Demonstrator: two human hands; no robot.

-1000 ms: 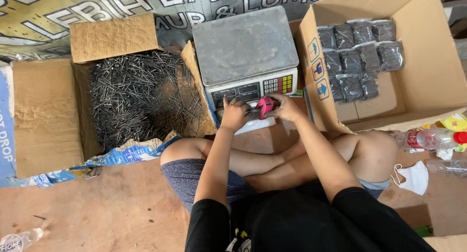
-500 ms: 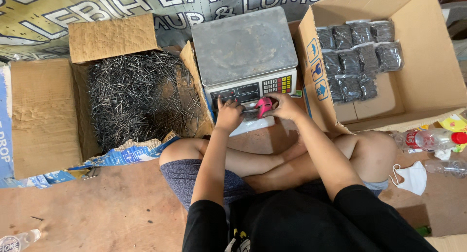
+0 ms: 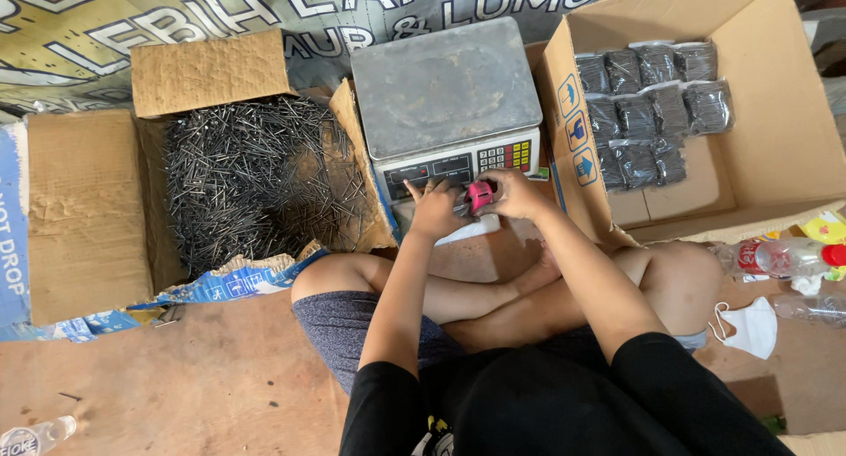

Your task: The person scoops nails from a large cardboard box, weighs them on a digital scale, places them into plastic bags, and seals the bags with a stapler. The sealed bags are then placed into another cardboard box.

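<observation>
Two hands meet at the front edge of the weighing scale [image 3: 448,95].

Your right hand [image 3: 515,194] closes around a small pink tool [image 3: 480,195]; your left hand [image 3: 434,207] is curled loosely beside it, fingertips touching the tool's left end, just below the scale's keypad. What the left hand grips, you cannot tell. Left of the scale, an open cardboard box [image 3: 84,209] holds loose dark nails [image 3: 256,178]. Right of it, a second carton [image 3: 775,121] holds rows of bagged nails [image 3: 652,103]. By your right knee: plastic bottle [image 3: 775,258], white face mask [image 3: 749,326].
</observation>
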